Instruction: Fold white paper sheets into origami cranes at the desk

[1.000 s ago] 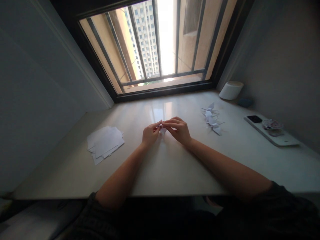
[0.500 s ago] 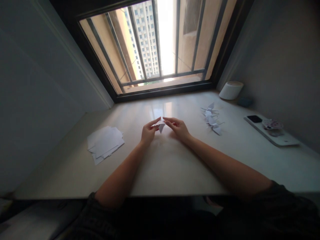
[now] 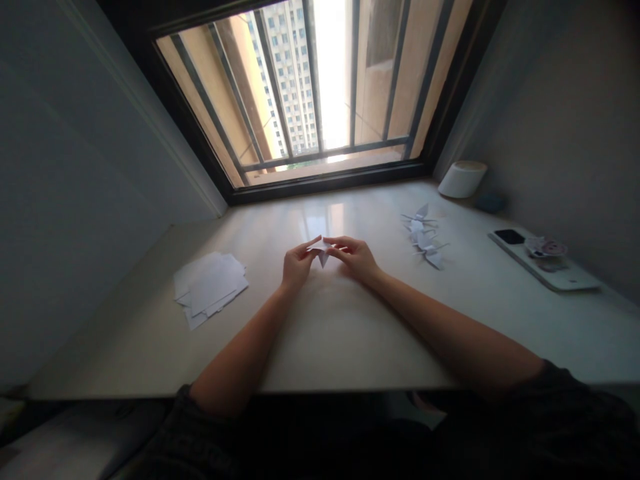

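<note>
A small piece of folded white paper [image 3: 323, 251] is held just above the tabletop [image 3: 320, 327], with one pointed flap hanging down toward me. My left hand [image 3: 298, 263] pinches its left side between thumb and fingers. On the other side, my right hand [image 3: 354, 255] grips the paper with thumb and fingertips. Both hands are closed on the same piece, and their fingers hide part of its folds.
On the left lies a stack of white paper sheets [image 3: 213, 287]. Several folded paper cranes [image 3: 425, 240] sit in a row to the right. Further right are a phone [image 3: 560, 277] with a ring-like grip and a white cylindrical object [image 3: 463, 180]. A barred window [image 3: 320, 177] stands behind.
My right fingers have shifted slightly on the paper, with the thumb now flatter along its edge. The hanging flap has turned a little and faces me more squarely.
</note>
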`<control>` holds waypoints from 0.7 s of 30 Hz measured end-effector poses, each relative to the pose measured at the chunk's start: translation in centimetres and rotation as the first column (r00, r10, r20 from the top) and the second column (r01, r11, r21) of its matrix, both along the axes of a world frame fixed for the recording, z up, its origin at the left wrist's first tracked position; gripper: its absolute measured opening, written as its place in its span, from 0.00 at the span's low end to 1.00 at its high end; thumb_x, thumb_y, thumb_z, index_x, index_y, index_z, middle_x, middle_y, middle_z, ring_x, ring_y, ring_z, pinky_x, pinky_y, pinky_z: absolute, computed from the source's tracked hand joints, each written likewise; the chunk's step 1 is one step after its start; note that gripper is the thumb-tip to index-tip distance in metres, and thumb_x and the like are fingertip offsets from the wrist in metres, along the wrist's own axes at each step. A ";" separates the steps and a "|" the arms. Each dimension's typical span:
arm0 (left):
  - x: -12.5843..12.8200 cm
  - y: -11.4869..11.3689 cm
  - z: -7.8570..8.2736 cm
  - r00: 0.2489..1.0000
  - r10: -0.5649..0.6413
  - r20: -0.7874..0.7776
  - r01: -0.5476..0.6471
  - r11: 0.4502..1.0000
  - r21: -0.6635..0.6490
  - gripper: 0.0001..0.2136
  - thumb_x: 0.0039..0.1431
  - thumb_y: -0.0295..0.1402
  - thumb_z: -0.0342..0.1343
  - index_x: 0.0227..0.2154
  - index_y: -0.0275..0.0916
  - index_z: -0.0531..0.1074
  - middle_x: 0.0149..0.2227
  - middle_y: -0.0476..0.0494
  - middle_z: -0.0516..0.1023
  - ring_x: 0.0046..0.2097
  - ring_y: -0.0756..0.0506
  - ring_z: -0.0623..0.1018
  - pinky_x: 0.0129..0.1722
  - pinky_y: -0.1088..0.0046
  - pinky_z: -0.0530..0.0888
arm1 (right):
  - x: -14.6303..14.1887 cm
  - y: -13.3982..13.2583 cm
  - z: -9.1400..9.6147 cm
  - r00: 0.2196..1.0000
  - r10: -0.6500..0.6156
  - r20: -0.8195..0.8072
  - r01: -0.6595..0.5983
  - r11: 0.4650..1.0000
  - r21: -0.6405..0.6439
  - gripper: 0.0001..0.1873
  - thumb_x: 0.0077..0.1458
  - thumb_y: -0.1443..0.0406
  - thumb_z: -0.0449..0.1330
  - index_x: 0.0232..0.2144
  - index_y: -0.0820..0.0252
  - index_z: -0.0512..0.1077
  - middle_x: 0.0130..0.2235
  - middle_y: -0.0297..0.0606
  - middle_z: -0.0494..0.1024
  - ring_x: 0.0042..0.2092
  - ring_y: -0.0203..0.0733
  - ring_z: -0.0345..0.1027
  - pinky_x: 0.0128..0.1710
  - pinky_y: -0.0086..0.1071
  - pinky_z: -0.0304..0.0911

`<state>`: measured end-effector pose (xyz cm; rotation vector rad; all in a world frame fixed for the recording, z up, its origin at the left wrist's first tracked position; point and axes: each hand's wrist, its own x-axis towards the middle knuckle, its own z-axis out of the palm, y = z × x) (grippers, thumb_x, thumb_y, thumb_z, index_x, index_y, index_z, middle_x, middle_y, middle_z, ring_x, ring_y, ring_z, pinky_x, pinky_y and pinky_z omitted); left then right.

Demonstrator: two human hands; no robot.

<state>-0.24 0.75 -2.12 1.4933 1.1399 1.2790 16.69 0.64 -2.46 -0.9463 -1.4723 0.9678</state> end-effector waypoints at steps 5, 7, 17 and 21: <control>0.1 -0.1 -0.3 0.993 -0.046 -0.111 0.059 0.991 0.119 0.15 0.54 0.37 0.59 0.44 0.40 0.77 0.50 0.42 0.77 0.50 0.41 0.77 0.52 0.62 0.72 | 0.2 -0.6 0.4 0.984 -0.140 0.114 0.122 0.981 0.149 0.17 0.46 0.53 0.67 0.36 0.56 0.79 0.34 0.37 0.79 0.30 0.37 0.69 0.31 0.31 0.65; 0.1 -0.1 -0.3 0.985 -0.036 -0.171 0.062 0.987 0.147 0.14 0.55 0.36 0.58 0.44 0.41 0.77 0.50 0.44 0.77 0.50 0.41 0.77 0.52 0.63 0.73 | 0.2 -0.8 0.6 0.973 -0.181 0.142 0.150 0.968 0.201 0.17 0.47 0.53 0.66 0.36 0.56 0.79 0.32 0.37 0.78 0.30 0.36 0.68 0.30 0.31 0.64; 0.1 -1.5 1.4 0.930 -0.013 -0.367 0.111 0.963 0.246 0.21 0.56 0.38 0.59 0.54 0.48 0.70 0.45 0.46 0.80 0.43 0.42 0.81 0.43 0.68 0.77 | 0.5 -1.0 0.9 0.940 -0.266 0.212 0.211 0.946 0.248 0.15 0.50 0.53 0.64 0.36 0.55 0.79 0.32 0.37 0.79 0.30 0.37 0.69 0.30 0.31 0.64; 0.2 -1.7 1.7 0.911 0.042 -0.410 0.082 0.957 0.279 0.22 0.56 0.41 0.60 0.54 0.48 0.70 0.42 0.46 0.81 0.43 0.42 0.81 0.43 0.68 0.77 | 0.5 -1.0 1.0 0.917 -0.292 0.271 0.224 0.941 0.255 0.13 0.51 0.54 0.63 0.35 0.56 0.79 0.32 0.37 0.79 0.30 0.38 0.70 0.30 0.31 0.64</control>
